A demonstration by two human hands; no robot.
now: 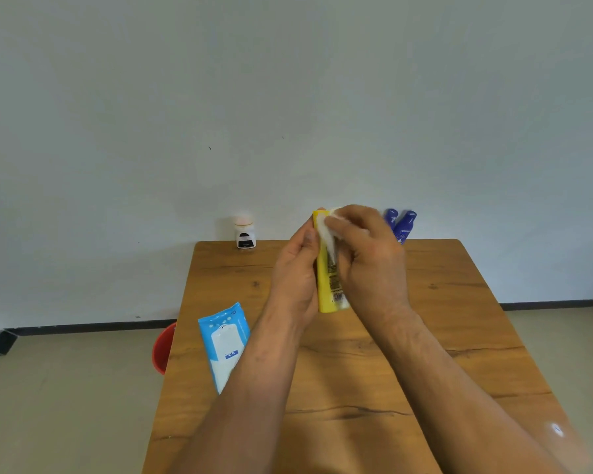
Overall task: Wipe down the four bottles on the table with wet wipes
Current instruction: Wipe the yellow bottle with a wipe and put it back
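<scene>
The left grip [297, 268] is curled round the yellow bottle [326, 295], thumb up its near side, holding it roughly upright. It appears lifted off the worktop [356, 371], above the middle. The right grip [370, 254] pinches a white wipe [326, 230] and presses it against the bottle's upper part, near the cap end; the lower part, with its printed label and barcode, shows between the two hands.

The bottle looks like light, glossy plastic, probably stiff enough to rub firmly but likely to turn slippery once damp. A hold low on the body, as here, leaves the top free for wiping; the base would call for a shifted hold higher up.

Two blue bottles [404, 225] stand together at the far edge, right of centre, partly hidden behind the right grip. A white jar [245, 234] stands at the far edge near the left corner. The blue pack [225, 343] of wipes lies by the left edge, and a red bucket [161, 350] sits on the floor beside that edge.
</scene>
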